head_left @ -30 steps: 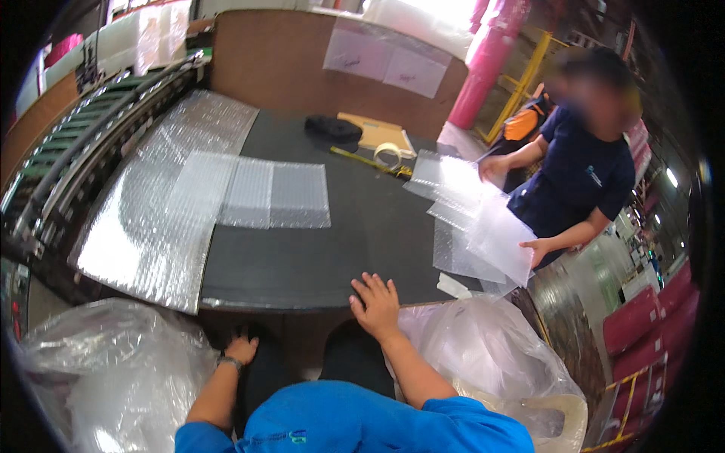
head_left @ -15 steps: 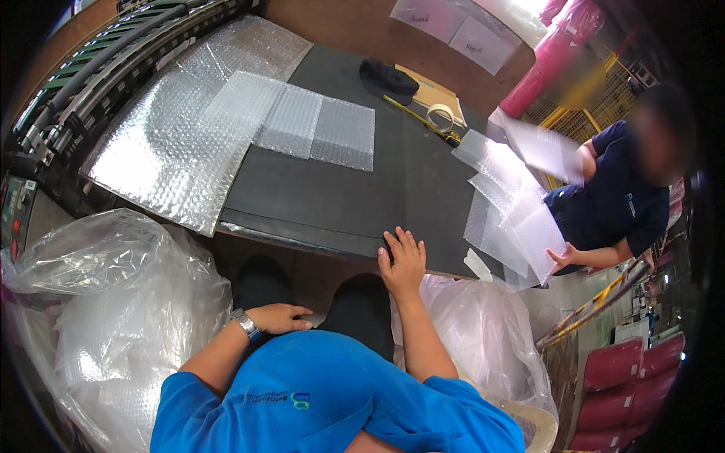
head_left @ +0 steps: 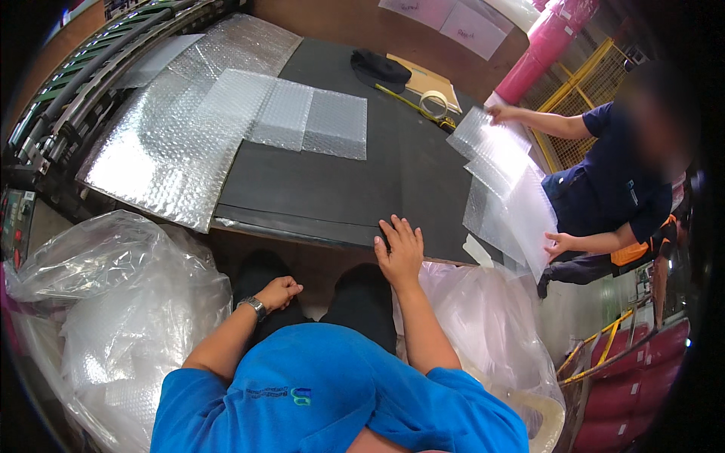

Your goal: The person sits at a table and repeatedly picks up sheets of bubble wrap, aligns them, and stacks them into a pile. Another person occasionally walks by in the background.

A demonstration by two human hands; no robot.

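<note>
My left hand (head_left: 279,293), with a metal watch at its wrist, rests over my thigh; its fingers are curled in and nothing shows in them. Spread flat on the near edge of the black table (head_left: 325,185), my right hand (head_left: 399,252) holds nothing. A row of overlapping small bubble-wrap pieces (head_left: 334,124) lies ahead, partly over a large silvery bubble-wrap sheet (head_left: 166,143). At the right, a co-worker's two hands (head_left: 559,245) touch a fanned pile of clear bubble-wrap pieces (head_left: 498,177).
A tape roll (head_left: 433,105), a yellow tape measure (head_left: 445,123), a black cap (head_left: 380,69) and cardboard (head_left: 427,79) lie at the table's far side. Rollers (head_left: 75,94) line the left. Large clear plastic bags (head_left: 136,317) stand on both sides of me.
The co-worker's raised piece has come down onto the pile. My left fingers have curled in; my right hand stays put. Another sheet shows more by the rollers.
</note>
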